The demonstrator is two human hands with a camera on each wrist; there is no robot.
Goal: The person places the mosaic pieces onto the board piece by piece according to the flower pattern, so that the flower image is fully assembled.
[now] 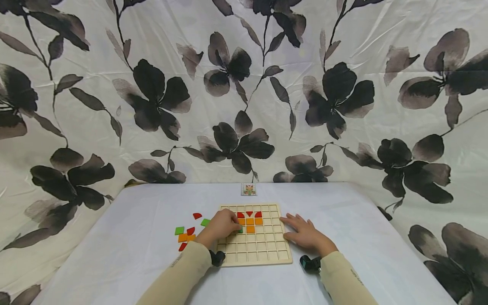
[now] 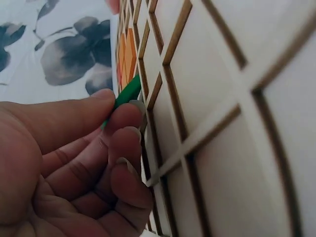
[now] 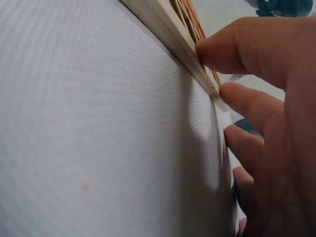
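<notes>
A pale wooden grid board (image 1: 267, 256) lies on the table. My left hand (image 1: 220, 224) is over its left part, pinching a green tile (image 2: 129, 94) between thumb and index finger. In the left wrist view the tile is tilted, its far end right at the grid ridges. Red pieces (image 1: 249, 214) fill part of an upper row, with orange square tiles (image 1: 250, 229) in the cells below. My right hand (image 1: 306, 234) rests at the board's right edge, fingers spread, thumb and index fingertips against the wooden side (image 3: 190, 61).
Loose pieces lie left of the board, among them a green square (image 1: 179, 230), a red quarter-round piece (image 1: 197, 215) and an orange square (image 1: 183, 238). Behind the board is a small card (image 1: 249, 189) with a coloured pattern. A floral cloth (image 1: 236, 144) hangs beyond the table.
</notes>
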